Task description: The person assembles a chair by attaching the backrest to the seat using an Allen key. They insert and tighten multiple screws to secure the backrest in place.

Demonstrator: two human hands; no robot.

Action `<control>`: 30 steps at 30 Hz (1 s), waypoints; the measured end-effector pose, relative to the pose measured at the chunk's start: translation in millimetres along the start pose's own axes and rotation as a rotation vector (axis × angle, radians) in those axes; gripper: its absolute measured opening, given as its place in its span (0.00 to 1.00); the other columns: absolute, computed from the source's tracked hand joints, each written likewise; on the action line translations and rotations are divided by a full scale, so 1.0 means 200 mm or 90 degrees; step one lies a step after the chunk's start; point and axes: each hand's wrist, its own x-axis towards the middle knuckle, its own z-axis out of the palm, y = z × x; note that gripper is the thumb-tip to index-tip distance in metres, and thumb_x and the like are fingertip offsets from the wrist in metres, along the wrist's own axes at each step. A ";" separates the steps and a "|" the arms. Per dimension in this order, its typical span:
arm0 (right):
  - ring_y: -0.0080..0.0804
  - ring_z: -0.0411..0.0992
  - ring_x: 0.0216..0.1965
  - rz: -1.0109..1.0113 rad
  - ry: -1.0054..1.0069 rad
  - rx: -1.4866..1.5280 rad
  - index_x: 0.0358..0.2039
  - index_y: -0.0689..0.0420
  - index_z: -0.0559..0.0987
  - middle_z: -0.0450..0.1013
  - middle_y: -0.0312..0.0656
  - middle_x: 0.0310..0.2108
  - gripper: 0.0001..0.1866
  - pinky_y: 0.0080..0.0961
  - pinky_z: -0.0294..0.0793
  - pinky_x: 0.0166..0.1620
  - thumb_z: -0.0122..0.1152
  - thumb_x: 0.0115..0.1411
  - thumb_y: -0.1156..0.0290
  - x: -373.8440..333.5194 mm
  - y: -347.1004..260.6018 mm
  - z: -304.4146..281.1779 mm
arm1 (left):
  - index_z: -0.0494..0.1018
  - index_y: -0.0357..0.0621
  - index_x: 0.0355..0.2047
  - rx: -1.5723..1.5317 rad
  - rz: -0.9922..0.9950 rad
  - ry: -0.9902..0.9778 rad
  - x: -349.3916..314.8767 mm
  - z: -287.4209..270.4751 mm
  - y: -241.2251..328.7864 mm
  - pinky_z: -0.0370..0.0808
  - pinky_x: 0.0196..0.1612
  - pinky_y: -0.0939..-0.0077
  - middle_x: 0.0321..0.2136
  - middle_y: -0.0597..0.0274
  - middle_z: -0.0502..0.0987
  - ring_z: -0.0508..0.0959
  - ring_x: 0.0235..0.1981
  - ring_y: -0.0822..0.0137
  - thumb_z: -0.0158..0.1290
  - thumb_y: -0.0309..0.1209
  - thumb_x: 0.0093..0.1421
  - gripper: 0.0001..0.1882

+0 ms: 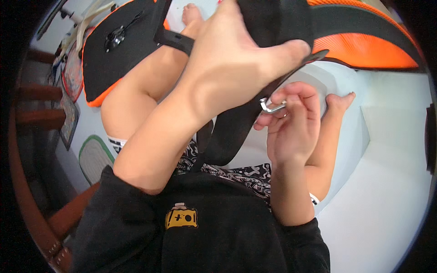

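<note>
- Head view: the right hand (293,129), right of centre, has its grip pinching a bent silver hex key (274,108) between thumb and fingers.
- The key's short bent end points up and left, just beside the edge of a black strap-like piece (234,132) that slants down toward the lap.
- Upper centre, the left hand (230,63) has its grip spread wide around a bulky black part (275,22), thumb stretched to the right; the fingertips are mostly hidden.
- A black angular frame (175,40) stands left of that hand.
- Upper right: an orange mesh panel (368,48) crossed by a black band.
- Upper left: a black, orange-edged panel (109,63) with a small shiny black object (116,38) on it.
- Left edge: brown wooden furniture (41,119); nearer the centre, a grey mat (94,157) with green edging.
</note>
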 end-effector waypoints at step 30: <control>0.25 0.64 0.18 -0.429 -0.020 -0.966 0.12 0.49 0.71 0.62 0.30 0.16 0.10 0.25 0.57 0.24 0.61 0.42 0.62 -0.05 -0.04 -0.01 | 0.72 0.34 0.36 -0.250 0.101 -0.092 0.10 0.01 -0.28 0.69 0.37 0.84 0.30 0.63 0.76 0.73 0.30 0.77 0.56 0.28 0.53 0.12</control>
